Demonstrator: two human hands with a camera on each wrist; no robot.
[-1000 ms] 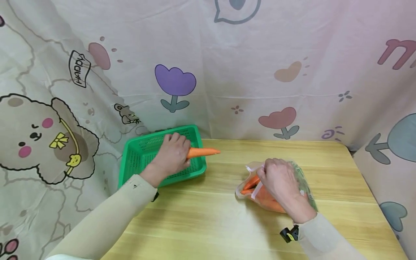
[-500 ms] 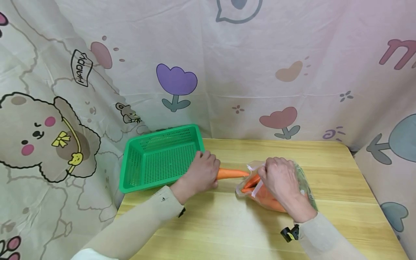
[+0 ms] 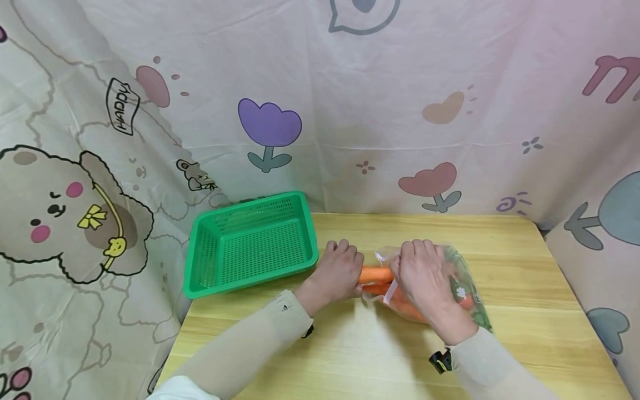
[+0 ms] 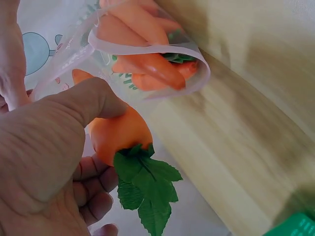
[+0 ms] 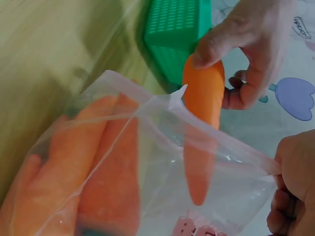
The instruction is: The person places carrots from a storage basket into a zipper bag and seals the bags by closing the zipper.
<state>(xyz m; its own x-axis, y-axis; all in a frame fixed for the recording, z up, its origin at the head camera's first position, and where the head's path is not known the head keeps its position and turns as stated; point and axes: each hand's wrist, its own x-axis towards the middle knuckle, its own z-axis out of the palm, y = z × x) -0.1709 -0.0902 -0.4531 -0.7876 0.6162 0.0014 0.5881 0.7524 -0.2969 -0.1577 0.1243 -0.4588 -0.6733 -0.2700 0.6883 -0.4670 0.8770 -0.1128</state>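
My left hand grips a carrot by its thick end, where green leaves hang out below the fingers. In the right wrist view the tip of this carrot shows through the clear film, inside the mouth of a see-through bag. My right hand pinches the bag's rim and holds the mouth up and open. Several other carrots lie inside the bag, which rests on the table.
A green plastic basket with perforated walls stands left of the hands on the wooden table. Behind the table hangs a printed cloth with flowers and cartoon animals.
My left hand has carried the carrot from over the basket rightward to the bag, and its tip has entered the mouth. The right hand has stayed on the bag's rim.
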